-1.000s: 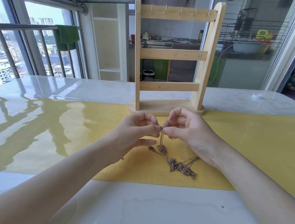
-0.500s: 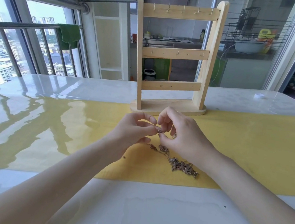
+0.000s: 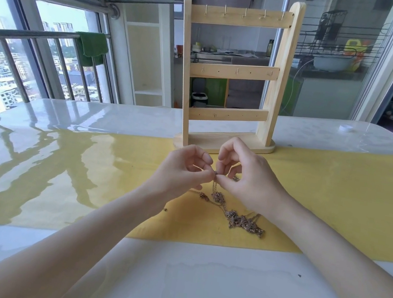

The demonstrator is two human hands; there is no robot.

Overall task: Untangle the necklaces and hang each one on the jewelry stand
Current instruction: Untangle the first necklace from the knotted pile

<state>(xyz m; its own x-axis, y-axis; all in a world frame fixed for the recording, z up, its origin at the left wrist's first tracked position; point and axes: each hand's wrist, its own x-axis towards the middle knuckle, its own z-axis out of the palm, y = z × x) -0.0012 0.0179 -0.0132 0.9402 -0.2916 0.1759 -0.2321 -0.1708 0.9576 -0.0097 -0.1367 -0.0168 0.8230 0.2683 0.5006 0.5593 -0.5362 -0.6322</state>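
I am seeing both hands meeting just above the desk, thumb and forefinger of each pinching the same stretch of chain. The left hand [image 3: 182, 172] is clamping its grip on the chain from the left, its other fingers curling in loosely. The right hand [image 3: 246, 178] is pinching it from the right, fingertips nearly touching the left ones, with the remaining fingers arching above. From that pinch the necklaces [image 3: 234, 212] are hanging down and trailing toward me and to the right, ending in a knotted clump that is lying on the yellow mat [image 3: 335, 198], just beside the right wrist. A loose strand is running off leftward under the left hand. The mat is lying across the glossy white desk [image 3: 171, 284]. Just beyond the hands the wooden stand [image 3: 224, 142] is standing upright at the mat's far edge, its three bars carrying small hooks, none holding a chain. A small white cap [image 3: 345, 128] is sitting at the desk's far right.
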